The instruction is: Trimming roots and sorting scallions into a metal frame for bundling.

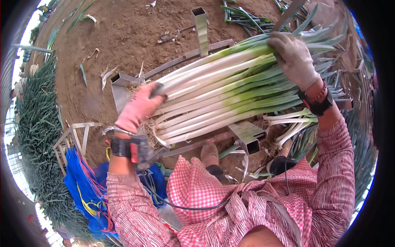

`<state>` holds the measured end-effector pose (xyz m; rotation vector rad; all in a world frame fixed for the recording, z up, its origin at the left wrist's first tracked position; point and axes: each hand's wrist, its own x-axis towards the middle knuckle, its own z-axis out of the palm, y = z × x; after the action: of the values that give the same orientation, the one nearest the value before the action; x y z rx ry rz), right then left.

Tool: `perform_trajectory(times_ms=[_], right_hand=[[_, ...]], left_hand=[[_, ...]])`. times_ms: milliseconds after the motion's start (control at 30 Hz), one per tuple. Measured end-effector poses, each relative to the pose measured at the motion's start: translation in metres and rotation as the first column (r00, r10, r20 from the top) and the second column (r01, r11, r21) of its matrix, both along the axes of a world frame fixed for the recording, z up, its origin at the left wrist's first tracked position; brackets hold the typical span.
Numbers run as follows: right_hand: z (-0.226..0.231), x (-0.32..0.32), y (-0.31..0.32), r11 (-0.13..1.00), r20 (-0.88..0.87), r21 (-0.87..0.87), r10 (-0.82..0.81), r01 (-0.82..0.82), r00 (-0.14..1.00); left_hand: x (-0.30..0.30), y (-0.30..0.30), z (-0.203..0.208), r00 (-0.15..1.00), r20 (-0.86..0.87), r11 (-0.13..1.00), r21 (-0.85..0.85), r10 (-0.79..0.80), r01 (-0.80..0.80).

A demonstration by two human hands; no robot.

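A wide bundle of long green onions lies across a metal frame, white root ends to the left and green leaves to the right. My left hand, in a pink glove with dark fingertips, closes on the white ends of the upper stalks. My right hand, in a grey-white glove, curls its fingers over the green part at the bundle's far edge. The undersides of both hands are hidden. Shaggy roots hang out below my left hand.
Square metal tubes stick up around the bundle. A few loose onions lie at the near right, and cut leaves at the back. A long heap of green onions and blue sheeting with cords are on the left.
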<state>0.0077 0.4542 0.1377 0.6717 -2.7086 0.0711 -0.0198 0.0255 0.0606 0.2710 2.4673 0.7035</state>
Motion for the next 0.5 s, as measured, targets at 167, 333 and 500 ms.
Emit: perform_trajectory(times_ms=[167,333,500], right_hand=[[-0.034,-0.052,-0.047,0.933,0.089,0.279,-0.261,0.228,0.961],[-0.091,-0.09,-0.063,0.918,0.294,0.36,-0.279,0.164,0.914],[-0.132,-0.103,-0.073,0.957,0.457,0.264,-0.233,0.119,0.858]], left_hand=[[-0.032,-0.003,-0.028,0.868,-0.494,0.972,-0.225,-0.048,-0.074],[-0.057,0.018,-0.095,0.882,-0.457,0.936,-0.348,-0.115,-0.058],[-0.059,0.03,-0.124,0.942,-0.335,0.926,-0.364,-0.026,-0.104]])
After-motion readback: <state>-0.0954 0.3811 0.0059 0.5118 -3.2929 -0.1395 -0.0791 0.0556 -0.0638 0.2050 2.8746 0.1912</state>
